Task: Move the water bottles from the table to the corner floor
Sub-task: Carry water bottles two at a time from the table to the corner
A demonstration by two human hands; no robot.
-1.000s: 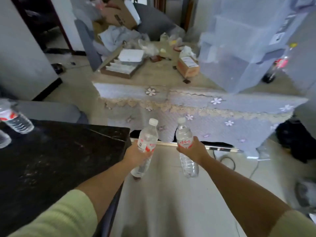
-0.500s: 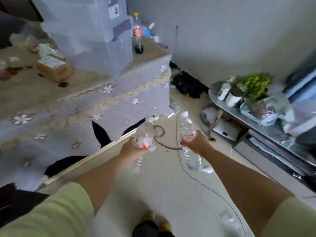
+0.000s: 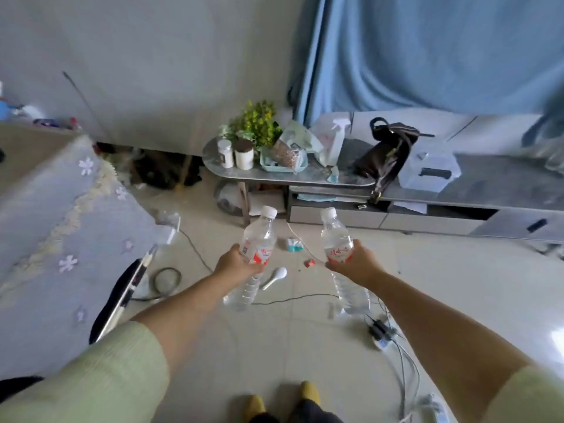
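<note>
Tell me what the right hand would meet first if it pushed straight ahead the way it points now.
Probably the drawer fronts of the low grey cabinet; the right hand and its water bottle point there over open floor, though depth is unclear.

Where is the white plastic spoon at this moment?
In the head view the white plastic spoon lies on the tiled floor, centre frame, just right of the clear water bottle gripped by the left hand.

2 clear capped bottles (image 3: 258, 239) (image 3: 335, 236) held above floor
</note>
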